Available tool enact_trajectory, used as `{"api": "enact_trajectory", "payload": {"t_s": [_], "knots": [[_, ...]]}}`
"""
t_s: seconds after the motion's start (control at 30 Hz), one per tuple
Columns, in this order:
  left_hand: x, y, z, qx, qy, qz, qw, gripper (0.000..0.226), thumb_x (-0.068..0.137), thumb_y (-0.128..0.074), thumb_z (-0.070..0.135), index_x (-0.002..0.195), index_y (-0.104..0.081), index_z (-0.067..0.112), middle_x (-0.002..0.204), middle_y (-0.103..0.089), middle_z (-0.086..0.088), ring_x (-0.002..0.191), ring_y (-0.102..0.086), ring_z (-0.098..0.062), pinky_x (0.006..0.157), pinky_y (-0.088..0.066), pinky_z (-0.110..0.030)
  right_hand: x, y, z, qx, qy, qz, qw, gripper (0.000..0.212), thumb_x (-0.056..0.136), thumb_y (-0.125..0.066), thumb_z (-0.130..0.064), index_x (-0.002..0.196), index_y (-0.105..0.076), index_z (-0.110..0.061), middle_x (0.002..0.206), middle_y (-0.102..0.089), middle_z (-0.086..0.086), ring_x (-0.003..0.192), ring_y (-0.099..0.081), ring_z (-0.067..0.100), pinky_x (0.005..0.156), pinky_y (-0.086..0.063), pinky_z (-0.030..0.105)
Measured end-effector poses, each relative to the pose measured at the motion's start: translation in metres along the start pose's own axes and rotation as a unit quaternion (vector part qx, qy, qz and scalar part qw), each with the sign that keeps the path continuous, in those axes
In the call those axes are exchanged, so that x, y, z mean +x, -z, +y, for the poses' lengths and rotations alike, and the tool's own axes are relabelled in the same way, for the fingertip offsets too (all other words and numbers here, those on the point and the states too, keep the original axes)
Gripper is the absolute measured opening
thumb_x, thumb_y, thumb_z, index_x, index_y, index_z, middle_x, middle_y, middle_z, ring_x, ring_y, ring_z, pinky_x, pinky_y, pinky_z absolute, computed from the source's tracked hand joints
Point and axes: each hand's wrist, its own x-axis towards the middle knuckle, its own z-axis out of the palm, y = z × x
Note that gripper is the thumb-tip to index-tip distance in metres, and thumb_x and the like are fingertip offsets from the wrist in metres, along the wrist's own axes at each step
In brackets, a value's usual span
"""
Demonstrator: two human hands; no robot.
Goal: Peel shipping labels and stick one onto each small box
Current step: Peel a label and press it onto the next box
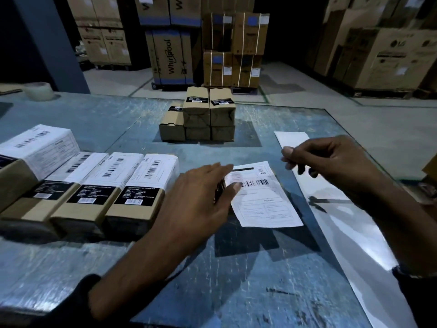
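With our left hand flat on the label just right of the labelled boxes, its grip released, and our right hand pinching the backing strip, we probably next fetch an unlabelled box.

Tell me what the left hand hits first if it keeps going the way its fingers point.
The left hand points right and slightly away; its fingertips already overlap the shipping label lying on the table. It probably meets that label first, though its height above is unclear.
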Motion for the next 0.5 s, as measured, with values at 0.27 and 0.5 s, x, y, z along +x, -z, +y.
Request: {"api": "enact_trajectory", "payload": {"t_s": [0.27, 0.5], "knots": [[-0.013, -0.017, -0.026, -0.05, 0.05, -0.066, 0.995, 0.081, 0.094, -0.006, 0.081, 0.166, -0.011, 0.045, 0.173, 0.009, 0.023, 0.156, 0.02, 0.005, 0.127, 0.006, -0.029, -0.024, -0.057, -0.013, -0.204, 0.143, -0.22, 0.943, 0.064, 0.104, -0.038, -0.067, 0.163, -0.035, -0.043, 0.169, -0.028, -0.028, 0.153, -0.017, -0.017, 0.128, -0.023, 0.027], [-0.018, -0.021, -0.029, -0.02, 0.02, -0.031, 0.999, 0.084, 0.092, -0.002, 0.075, 0.167, -0.015, 0.038, 0.161, -0.021, 0.019, 0.152, -0.009, 0.001, 0.118, -0.019, -0.025, -0.035, -0.073, -0.027, -0.36, 0.101, -0.3, 0.878, 0.076, 0.097, 0.0, -0.075, 0.165, 0.013, -0.044, 0.17, 0.021, -0.03, 0.145, 0.028, -0.023, 0.13, 0.012, 0.027]]}}
